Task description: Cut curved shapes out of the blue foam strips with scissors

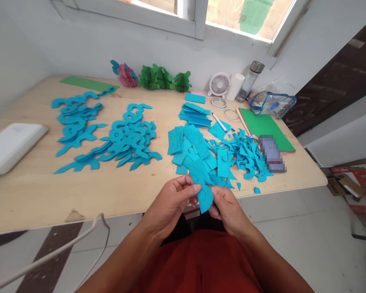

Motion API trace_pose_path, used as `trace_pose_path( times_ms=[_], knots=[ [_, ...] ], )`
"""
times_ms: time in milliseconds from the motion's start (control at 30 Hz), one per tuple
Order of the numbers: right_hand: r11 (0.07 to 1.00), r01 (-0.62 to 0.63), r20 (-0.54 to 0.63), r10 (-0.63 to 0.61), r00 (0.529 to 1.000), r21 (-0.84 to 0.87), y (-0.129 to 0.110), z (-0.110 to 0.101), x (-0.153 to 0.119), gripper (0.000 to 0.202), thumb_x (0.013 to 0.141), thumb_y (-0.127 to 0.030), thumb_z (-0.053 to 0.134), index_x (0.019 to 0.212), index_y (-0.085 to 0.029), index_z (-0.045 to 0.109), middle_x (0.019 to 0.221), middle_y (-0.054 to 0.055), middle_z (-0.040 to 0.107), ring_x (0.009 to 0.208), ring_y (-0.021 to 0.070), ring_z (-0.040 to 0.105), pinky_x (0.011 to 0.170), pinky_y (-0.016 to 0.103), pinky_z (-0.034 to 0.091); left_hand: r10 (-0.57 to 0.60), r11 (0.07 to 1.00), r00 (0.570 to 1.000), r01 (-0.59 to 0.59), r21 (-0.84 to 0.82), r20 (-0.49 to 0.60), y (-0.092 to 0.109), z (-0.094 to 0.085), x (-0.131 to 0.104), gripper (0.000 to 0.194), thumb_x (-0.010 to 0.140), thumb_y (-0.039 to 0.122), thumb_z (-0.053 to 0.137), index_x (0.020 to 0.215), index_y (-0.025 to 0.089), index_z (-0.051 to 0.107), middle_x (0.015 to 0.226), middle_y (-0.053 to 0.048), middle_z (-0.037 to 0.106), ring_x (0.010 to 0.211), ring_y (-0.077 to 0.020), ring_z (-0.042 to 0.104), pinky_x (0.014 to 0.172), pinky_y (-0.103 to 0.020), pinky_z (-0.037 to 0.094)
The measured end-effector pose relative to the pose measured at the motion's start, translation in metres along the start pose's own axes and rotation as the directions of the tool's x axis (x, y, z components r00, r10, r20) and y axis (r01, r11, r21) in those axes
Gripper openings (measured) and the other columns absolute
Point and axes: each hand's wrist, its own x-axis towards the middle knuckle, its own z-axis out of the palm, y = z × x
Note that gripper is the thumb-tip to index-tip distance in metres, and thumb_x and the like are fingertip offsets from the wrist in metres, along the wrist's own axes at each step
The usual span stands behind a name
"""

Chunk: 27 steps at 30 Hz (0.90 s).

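Observation:
A blue paper piece (205,198) with a rounded edge is held up over the front edge of the table (116,199). My left hand (175,199) pinches its left side between thumb and fingers. On the other side my right hand (227,207) grips the same piece by its right edge. Just behind both hands lies a loose pile of blue paper pieces (192,146). Small blue scraps (244,150) are heaped to the right of that pile. Cut wavy blue shapes (134,136) are stacked left of centre, with another group (76,118) farther left.
Blue strips (195,114), a white pen (219,121), tape rolls (218,102), a small fan (219,84), a bottle (250,81) and a clear pouch (273,103) stand or lie behind. Green paper (266,126) is right, a white device (15,144) left. Folded paper figures (155,77) line the wall.

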Motion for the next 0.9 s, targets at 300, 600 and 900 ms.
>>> trace_pose_path(
  times_ms=[300, 600, 900],
  knots=[
    [0.999, 0.029, -0.076, -0.026, 0.997, 0.031, 0.005, 0.008, 0.001, 0.048, 0.087, -0.058, 0.049, 0.061, -0.018, 0.05, 0.044, -0.008, 0.031, 0.04, 0.0072, 0.021, 0.039, 0.023, 0.014, 0.187, 0.98, 0.968, -0.171, 0.106, -0.166, -0.007, 0.016, -0.003, 0.023, 0.068, 0.023, 0.072, 0.06, 0.018, 0.051, 0.054, 0.005, 0.051, 0.056, -0.0109, 0.048, 0.06, -0.024, 0.04],
    [0.985, 0.051, -0.139, -0.028, 0.99, 0.166, 0.011, 0.015, 0.004, 0.045, 0.086, -0.058, 0.051, 0.067, -0.017, 0.055, 0.042, -0.009, 0.034, 0.037, 0.0062, 0.02, 0.038, 0.022, 0.013, 0.282, 0.956, 0.921, -0.245, 0.164, -0.269, -0.017, 0.024, -0.001, 0.026, 0.068, 0.025, 0.07, 0.059, 0.019, 0.047, 0.052, 0.005, 0.053, 0.053, -0.0109, 0.047, 0.057, -0.024, 0.039],
    [0.986, 0.039, -0.187, -0.008, 0.982, 0.161, 0.013, 0.019, 0.004, 0.049, 0.085, -0.061, 0.048, 0.059, -0.02, 0.046, 0.041, -0.008, 0.032, 0.036, 0.007, 0.021, 0.037, 0.022, 0.015, 0.283, 0.954, 0.912, -0.236, 0.186, -0.298, -0.015, 0.033, -0.005, 0.022, 0.07, 0.025, 0.068, 0.057, 0.021, 0.051, 0.05, 0.005, 0.054, 0.05, -0.0135, 0.052, 0.054, -0.026, 0.046]
  ],
)
